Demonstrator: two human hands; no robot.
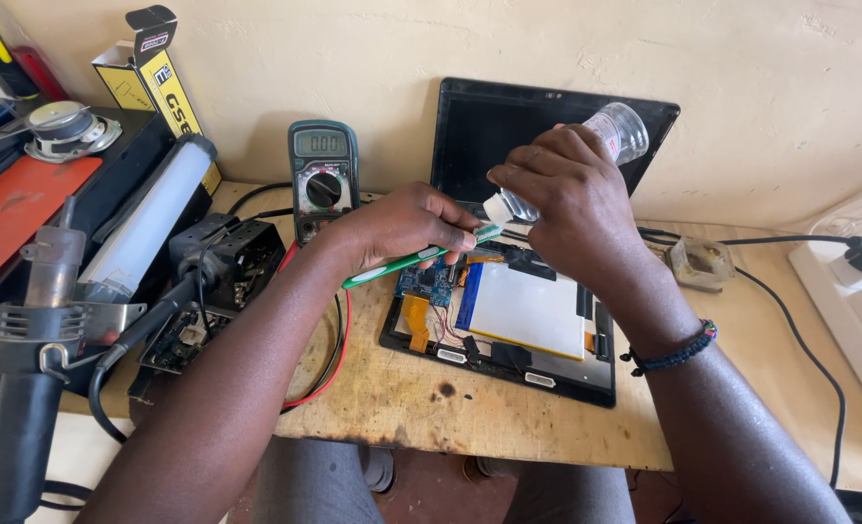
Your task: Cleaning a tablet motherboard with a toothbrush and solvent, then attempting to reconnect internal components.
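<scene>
Indoors, scuffed wooden bench [470, 408], cream wall [742, 58], opened tablet [518, 320], multimeter [323, 175]

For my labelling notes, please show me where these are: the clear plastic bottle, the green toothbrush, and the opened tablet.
Clear plastic bottle [617, 131], head view, on its upturned base.
Green toothbrush [402, 264], head view, on the handle.
Opened black tablet [526, 311], head view, on the white battery pack.
</scene>
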